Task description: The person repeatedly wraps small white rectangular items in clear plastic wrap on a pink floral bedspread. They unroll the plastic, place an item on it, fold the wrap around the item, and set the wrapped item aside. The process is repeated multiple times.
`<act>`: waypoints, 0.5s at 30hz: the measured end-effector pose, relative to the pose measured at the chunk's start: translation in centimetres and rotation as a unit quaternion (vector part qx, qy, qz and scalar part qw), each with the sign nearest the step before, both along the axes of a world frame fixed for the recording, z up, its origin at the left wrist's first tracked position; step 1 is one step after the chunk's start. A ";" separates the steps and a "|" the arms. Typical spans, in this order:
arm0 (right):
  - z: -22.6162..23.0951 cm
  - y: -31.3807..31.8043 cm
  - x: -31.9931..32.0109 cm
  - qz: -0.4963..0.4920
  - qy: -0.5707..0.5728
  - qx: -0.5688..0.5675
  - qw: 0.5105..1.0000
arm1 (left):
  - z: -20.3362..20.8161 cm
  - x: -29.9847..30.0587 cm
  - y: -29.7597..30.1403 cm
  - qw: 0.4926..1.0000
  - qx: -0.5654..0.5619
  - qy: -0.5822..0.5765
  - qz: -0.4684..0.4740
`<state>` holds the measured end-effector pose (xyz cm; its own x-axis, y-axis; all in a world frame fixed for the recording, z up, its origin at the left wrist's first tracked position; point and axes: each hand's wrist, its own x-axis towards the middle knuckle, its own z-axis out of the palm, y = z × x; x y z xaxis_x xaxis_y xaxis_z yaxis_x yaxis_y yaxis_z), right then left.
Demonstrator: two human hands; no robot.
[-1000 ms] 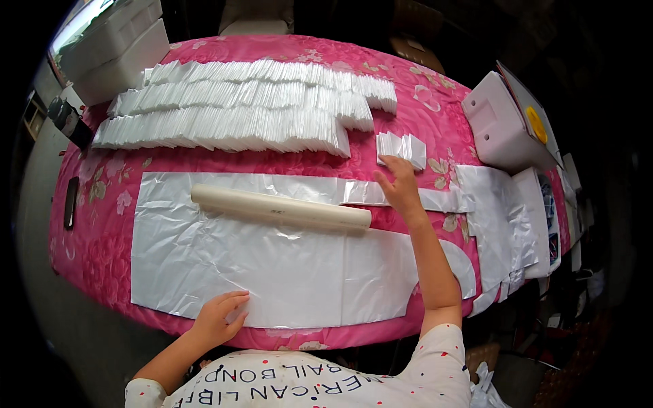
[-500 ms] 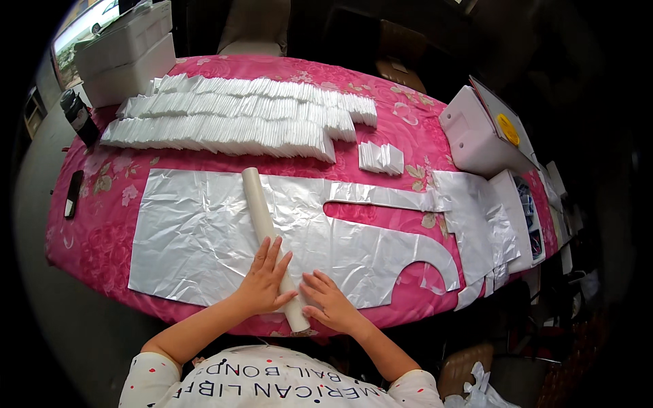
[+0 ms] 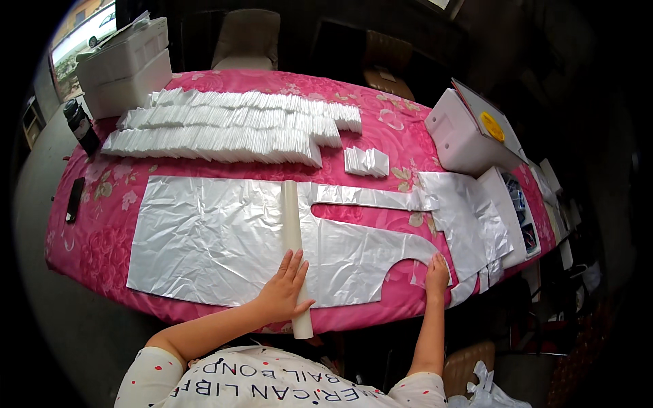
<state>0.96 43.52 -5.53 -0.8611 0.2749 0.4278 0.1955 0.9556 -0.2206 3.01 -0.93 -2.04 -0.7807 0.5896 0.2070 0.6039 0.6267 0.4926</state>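
Observation:
A thin white plastic apron [image 3: 204, 238] lies spread flat and creased over the pink tablecloth, its strap end toward the right. Across it rests a long pale tube [image 3: 291, 217], running from the far edge of the apron to the near table edge. My left hand [image 3: 280, 291] lies on the tube's lower half with fingers stretched out, not wrapped round it. At the curved neck strap on the right, my right hand [image 3: 437, 275] is closed, fingers pinched on the apron's edge. Beside it lies a layered pile of similar plastic sheets [image 3: 466, 211].
Rows of folded white packets [image 3: 218, 143] stand at the far left, with a small group of packets [image 3: 366, 162] nearby. Foam boxes stand at back left [image 3: 129, 71] and right [image 3: 469, 132]. A black bottle [image 3: 81, 128] and dark phone [image 3: 75, 200] sit at the left edge.
The tube has shifted right and stands straighter, my left hand moving along with it. My right hand has left the tube and reached right to the neck strap, closing on it.

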 end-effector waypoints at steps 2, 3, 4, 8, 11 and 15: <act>0.1 0.2 0.2 0.002 0.028 -0.015 1.000 | 0.2 0.0 0.4 1.000 -0.010 0.006 -0.002; 0.6 -0.3 0.3 -0.004 0.032 -0.001 0.999 | 0.3 0.0 0.6 1.000 -0.009 0.005 -0.004; 1.6 -1.3 0.2 -0.009 0.036 0.012 0.999 | 0.4 0.0 0.6 1.000 -0.009 0.004 -0.005; 5.9 -9.3 0.2 0.060 0.108 -0.055 0.991 | 0.9 0.2 0.4 1.000 0.027 0.011 -0.008; 8.5 -18.2 1.4 0.175 0.039 -0.271 0.946 | 1.9 0.2 0.9 0.976 0.200 -0.084 -0.004; 9.8 -28.1 3.8 0.416 -0.066 -0.299 0.856 | 2.8 -0.9 0.8 0.756 0.422 -0.494 0.082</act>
